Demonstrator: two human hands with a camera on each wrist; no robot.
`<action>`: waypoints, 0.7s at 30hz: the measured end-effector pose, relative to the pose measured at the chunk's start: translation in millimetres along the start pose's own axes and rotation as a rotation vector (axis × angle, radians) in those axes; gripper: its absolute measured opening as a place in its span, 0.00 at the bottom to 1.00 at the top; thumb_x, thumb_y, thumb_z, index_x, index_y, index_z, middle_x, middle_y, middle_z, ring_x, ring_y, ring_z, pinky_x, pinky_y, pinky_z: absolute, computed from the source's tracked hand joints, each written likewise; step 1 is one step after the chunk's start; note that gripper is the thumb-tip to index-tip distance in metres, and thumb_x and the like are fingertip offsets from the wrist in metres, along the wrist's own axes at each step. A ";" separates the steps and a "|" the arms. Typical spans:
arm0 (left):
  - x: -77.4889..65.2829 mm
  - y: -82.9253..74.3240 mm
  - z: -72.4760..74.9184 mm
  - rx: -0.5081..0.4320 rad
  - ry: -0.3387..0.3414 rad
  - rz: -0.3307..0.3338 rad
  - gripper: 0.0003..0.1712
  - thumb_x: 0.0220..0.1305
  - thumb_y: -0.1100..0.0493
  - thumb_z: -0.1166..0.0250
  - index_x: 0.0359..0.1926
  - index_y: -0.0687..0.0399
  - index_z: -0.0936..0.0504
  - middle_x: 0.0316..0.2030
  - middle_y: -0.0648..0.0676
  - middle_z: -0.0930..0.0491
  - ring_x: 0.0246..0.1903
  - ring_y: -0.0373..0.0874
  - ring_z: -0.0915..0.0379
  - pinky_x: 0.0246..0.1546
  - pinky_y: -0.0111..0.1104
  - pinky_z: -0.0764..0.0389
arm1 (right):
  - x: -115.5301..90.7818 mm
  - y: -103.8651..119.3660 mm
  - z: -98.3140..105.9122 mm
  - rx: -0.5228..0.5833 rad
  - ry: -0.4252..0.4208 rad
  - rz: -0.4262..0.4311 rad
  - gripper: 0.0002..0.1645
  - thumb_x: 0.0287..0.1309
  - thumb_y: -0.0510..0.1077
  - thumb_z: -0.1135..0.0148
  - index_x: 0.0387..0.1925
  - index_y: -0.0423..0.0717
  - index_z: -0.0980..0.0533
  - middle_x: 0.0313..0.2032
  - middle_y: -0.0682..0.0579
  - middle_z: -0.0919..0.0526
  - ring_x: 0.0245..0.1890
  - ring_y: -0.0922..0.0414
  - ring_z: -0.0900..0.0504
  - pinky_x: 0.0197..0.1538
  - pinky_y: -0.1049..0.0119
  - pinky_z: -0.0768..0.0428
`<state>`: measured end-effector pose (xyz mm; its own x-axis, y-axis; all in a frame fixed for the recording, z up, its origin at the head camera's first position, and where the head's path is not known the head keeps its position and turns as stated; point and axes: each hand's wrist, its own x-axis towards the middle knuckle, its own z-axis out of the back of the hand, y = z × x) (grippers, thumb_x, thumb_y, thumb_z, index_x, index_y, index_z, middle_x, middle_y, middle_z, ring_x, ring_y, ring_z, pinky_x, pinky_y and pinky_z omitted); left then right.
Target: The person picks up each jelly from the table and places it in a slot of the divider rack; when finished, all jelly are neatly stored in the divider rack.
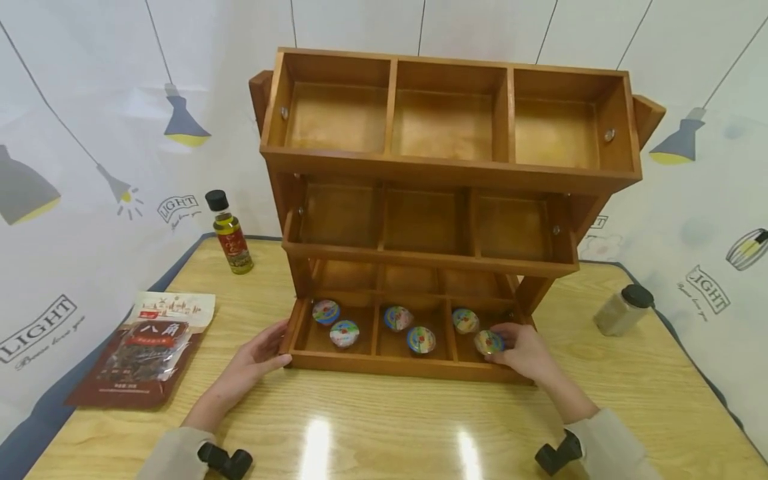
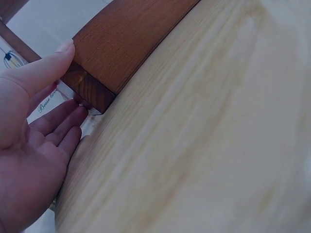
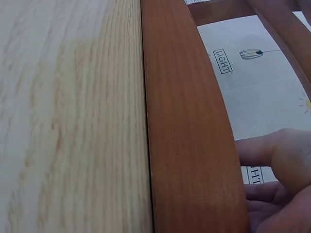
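Observation:
A three-tier brown wooden rack (image 1: 396,363) stands on the table, each tier split into three compartments. My left hand (image 1: 255,363) is at the bottom tier's left front corner. In the left wrist view, its thumb touches that corner while the other fingers extend loosely beside the end. With my right hand (image 1: 525,350) I hold a jelly cup (image 1: 489,343) by its edge in the bottom right compartment. Another jelly cup (image 1: 465,321) lies behind it. Two more, including one jelly cup (image 1: 421,340), sit in the middle compartment, and two, including this jelly cup (image 1: 345,334), in the left.
Left of the rack stand an oil bottle (image 1: 233,240) with a black cap and, nearer, a flat-lying star anise bag (image 1: 144,353). A black-lidded seasoning jar (image 1: 624,311) is at the right. The upper tiers (image 1: 450,167) overhang the back of the bottom one.

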<state>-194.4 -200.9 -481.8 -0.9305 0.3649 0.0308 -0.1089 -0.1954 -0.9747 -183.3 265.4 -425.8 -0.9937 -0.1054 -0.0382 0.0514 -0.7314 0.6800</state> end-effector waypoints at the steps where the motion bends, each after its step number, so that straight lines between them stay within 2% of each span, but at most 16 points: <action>1: 0.0 -0.2 0.1 0.000 -0.001 0.000 0.37 0.59 0.55 0.42 0.67 0.49 0.47 0.65 0.61 0.44 0.53 0.19 0.40 0.50 0.14 0.36 | 0.4 -0.2 0.6 -0.006 0.007 0.006 0.31 0.40 0.39 0.32 0.48 0.29 0.29 0.41 0.36 0.21 0.39 0.46 0.21 0.38 0.60 0.21; 7: -0.1 -0.4 1.4 0.006 -0.012 0.007 0.37 0.59 0.55 0.42 0.67 0.48 0.47 0.65 0.60 0.44 0.53 0.19 0.40 0.50 0.13 0.36 | 2.4 1.1 6.2 -0.100 0.040 0.043 0.31 0.42 0.39 0.33 0.49 0.26 0.30 0.42 0.33 0.21 0.40 0.45 0.21 0.39 0.57 0.21; 11: -0.6 0.7 1.0 0.002 -0.012 0.008 0.37 0.59 0.55 0.42 0.67 0.49 0.47 0.65 0.60 0.45 0.53 0.18 0.41 0.50 0.13 0.37 | -0.1 1.6 7.3 -0.131 0.045 0.060 0.34 0.42 0.40 0.34 0.51 0.26 0.32 0.43 0.33 0.22 0.37 0.47 0.21 0.35 0.62 0.21; 14: 0.0 0.9 0.8 0.000 -0.007 -0.002 0.37 0.59 0.56 0.42 0.67 0.49 0.47 0.65 0.61 0.45 0.53 0.19 0.41 0.50 0.13 0.37 | -3.2 0.2 6.6 -0.104 0.033 0.093 0.34 0.45 0.40 0.35 0.53 0.26 0.34 0.48 0.30 0.26 0.41 0.44 0.21 0.36 0.62 0.20; 17: 1.6 0.2 1.6 0.009 -0.010 -0.001 0.37 0.59 0.55 0.42 0.67 0.48 0.47 0.65 0.60 0.45 0.53 0.20 0.41 0.50 0.13 0.37 | -8.3 -3.5 4.9 -0.060 0.008 0.143 0.32 0.49 0.40 0.38 0.54 0.27 0.34 0.50 0.30 0.28 0.47 0.40 0.24 0.42 0.58 0.20; 21: 3.4 -1.1 2.7 0.033 -0.018 0.033 0.37 0.58 0.52 0.42 0.66 0.45 0.47 0.65 0.58 0.44 0.54 0.24 0.40 0.50 0.13 0.37 | -19.7 -12.3 -0.4 -0.008 -0.063 0.241 0.28 0.54 0.42 0.41 0.53 0.30 0.33 0.51 0.33 0.27 0.47 0.41 0.24 0.43 0.58 0.21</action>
